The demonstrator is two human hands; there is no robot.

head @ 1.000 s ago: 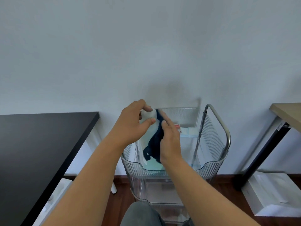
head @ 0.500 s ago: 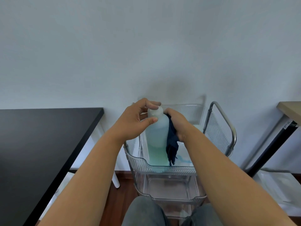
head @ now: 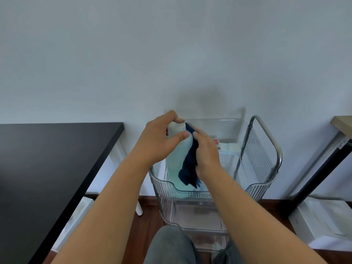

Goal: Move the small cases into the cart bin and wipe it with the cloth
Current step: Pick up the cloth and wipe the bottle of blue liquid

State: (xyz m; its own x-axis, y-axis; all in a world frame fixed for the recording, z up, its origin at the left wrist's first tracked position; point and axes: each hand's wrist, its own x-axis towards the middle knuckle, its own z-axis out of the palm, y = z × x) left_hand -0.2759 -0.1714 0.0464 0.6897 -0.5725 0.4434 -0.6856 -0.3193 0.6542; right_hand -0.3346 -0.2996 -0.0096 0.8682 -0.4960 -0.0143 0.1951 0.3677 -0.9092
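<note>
Translucent pale-green bottle [head: 178, 159] stands upright, cap up, in the ribbed clear cart bin [head: 255, 189]; left hand [head: 162, 141] pinches its neck, right hand [head: 206, 157] grips dark-blue cloth [head: 189, 166] against its side.

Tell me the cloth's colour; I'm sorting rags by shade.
Dark navy blue, plain; the cloth shows best in the head view, pressed against the bottle by the right hand.

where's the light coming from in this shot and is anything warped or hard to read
Head view: soft even light, a faint shadow on the wall above the left hand and right hand; wide-angle lens bends the black table edge and forearms; the clear cart bin shows mild reflections; small cases too small to read.
</note>
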